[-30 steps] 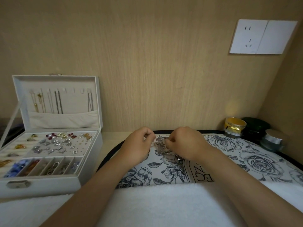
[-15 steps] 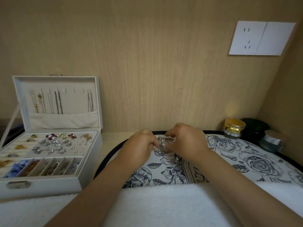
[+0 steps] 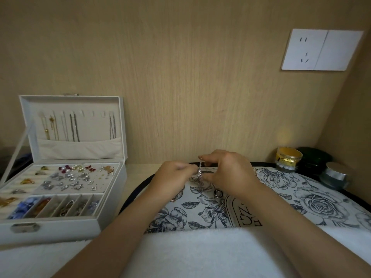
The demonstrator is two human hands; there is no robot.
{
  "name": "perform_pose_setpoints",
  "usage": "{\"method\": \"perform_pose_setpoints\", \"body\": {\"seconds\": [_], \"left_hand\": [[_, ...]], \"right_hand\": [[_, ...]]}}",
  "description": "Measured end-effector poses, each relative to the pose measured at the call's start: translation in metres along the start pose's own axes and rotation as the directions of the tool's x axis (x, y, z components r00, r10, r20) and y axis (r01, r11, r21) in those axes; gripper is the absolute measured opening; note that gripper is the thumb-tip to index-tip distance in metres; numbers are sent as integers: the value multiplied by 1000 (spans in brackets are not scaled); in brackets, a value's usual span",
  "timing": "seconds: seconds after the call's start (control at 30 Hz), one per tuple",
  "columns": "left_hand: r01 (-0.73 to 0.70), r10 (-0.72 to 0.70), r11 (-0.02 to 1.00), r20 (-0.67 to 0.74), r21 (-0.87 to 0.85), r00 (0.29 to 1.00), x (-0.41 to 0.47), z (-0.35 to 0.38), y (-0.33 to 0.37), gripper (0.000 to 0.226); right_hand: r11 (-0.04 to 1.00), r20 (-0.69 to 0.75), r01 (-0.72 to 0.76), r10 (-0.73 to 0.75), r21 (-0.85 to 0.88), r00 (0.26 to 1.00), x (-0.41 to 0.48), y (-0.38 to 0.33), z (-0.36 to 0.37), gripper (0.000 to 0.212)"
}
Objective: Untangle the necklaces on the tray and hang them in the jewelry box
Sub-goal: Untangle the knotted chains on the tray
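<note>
A tangled silver necklace [image 3: 200, 173] is lifted a little above the floral tray [image 3: 313, 199], its chain running upright between my hands. My left hand [image 3: 172, 176] pinches the chain from the left at mid height. My right hand [image 3: 228, 171] pinches its upper end and also touches it lower down. A silver ring pendant [image 3: 218, 193] lies on the tray just below my right hand. The white jewelry box [image 3: 60, 221] stands open at the left, with several chains [image 3: 73, 127] hanging from hooks inside its lid.
Earrings and beads fill the compartments of the box's lower section. A gold jar [image 3: 288, 159], a dark green jar [image 3: 314, 160] and a silver-lidded jar [image 3: 334, 175] stand at the back right. A white towel [image 3: 200, 253] covers the near edge. A wall socket [image 3: 321, 50] is mounted up right.
Both hands have risen slightly from the tray and the necklace has been drawn up into an upright strand between them; before, it lay bunched low on the tray.
</note>
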State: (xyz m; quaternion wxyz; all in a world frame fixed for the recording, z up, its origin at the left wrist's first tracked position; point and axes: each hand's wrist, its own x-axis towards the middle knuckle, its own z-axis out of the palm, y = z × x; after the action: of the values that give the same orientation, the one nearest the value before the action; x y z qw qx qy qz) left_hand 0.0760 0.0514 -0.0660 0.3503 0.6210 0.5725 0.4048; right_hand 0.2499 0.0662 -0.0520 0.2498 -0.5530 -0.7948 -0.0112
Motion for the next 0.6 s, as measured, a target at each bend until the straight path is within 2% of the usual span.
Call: {"method": "perform_pose_setpoints", "body": {"seconds": [0.17, 0.3, 0.37, 0.5, 0.6], "left_hand": [[46, -54, 991, -64, -124, 997, -1, -2, 1, 9], [84, -86, 996, -70, -21, 994, -2, -3, 5, 12], [87, -89, 995, -58, -39, 994, -5, -1, 7, 16], [179, -180, 946, 21, -271, 984, -2, 0, 11, 23], [150, -181, 849, -12, -507, 983, 3, -6, 11, 22]], "right_hand": [[995, -90, 65, -59, 71, 994, 0, -2, 3, 50], [997, -99, 81, -80, 4, 992, 0, -4, 4, 50], [996, -87, 85, -88, -41, 992, 0, -4, 3, 49], [980, 20, 5, -1, -199, 1000, 1, -3, 1, 41], [974, 142, -68, 100, -215, 985, -2, 2, 5, 51]]}}
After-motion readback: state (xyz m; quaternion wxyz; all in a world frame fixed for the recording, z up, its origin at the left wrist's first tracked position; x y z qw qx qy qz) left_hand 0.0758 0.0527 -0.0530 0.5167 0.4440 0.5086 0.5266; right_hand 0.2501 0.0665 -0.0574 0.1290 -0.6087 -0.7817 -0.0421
